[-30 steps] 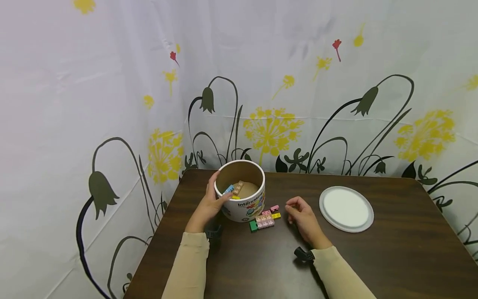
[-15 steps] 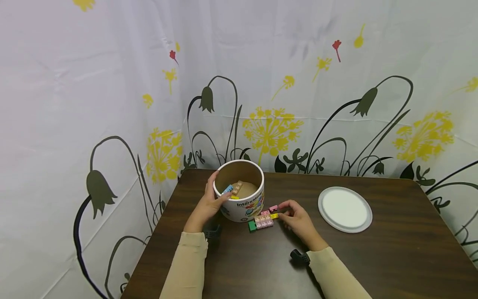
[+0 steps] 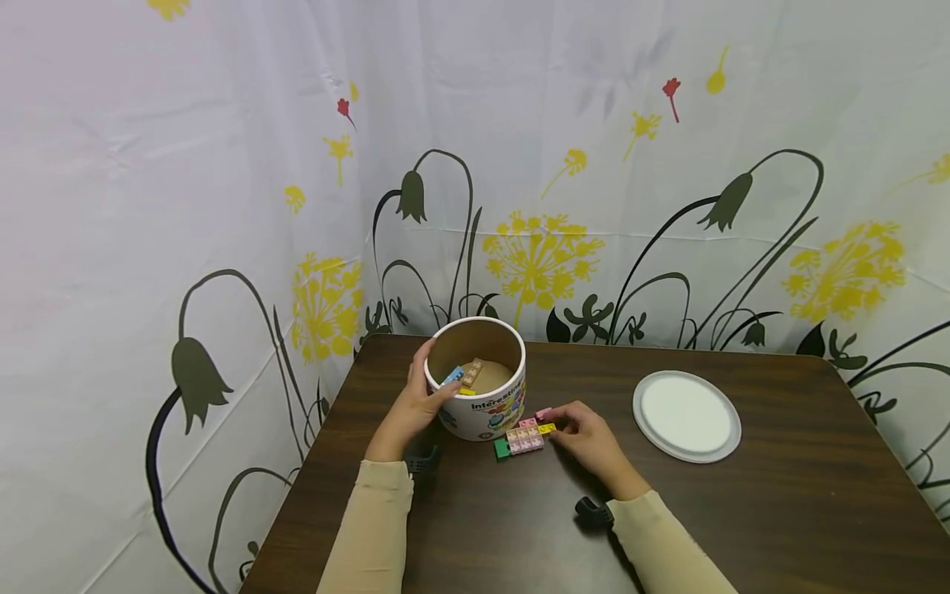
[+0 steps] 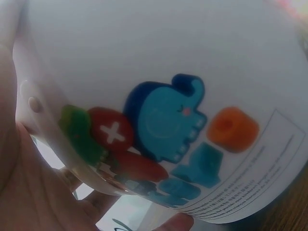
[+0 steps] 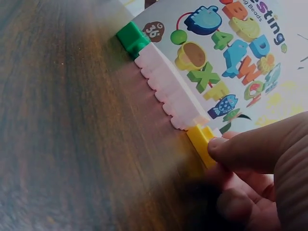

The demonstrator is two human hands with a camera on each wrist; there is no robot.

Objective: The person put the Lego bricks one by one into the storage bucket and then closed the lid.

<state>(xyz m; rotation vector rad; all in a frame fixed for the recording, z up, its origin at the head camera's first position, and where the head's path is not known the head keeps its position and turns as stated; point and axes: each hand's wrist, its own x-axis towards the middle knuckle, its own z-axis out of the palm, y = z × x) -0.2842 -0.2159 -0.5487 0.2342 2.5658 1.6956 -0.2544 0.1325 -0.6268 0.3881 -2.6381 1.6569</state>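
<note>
On the table, a round white printed tub stands uncovered, with a blue brick, a tan brick and a yellow one inside. My left hand grips its near left rim, thumb over the edge; the left wrist view shows the tub's elephant-printed wall. In front of the tub lie toy building bricks: pale pink ones with a green brick at one end. At their other end, my right hand pinches a yellow brick, thumb on its side. A small pink brick is at the fingertips.
A round white lid lies flat to the right of my right hand. The dark wooden table runs back to a flower-printed curtain. A black wrist strap piece hangs by the right sleeve.
My right hand has moved left from beside the bricks to the yellow brick and now pinches it. The left hand stays on the tub's rim.
</note>
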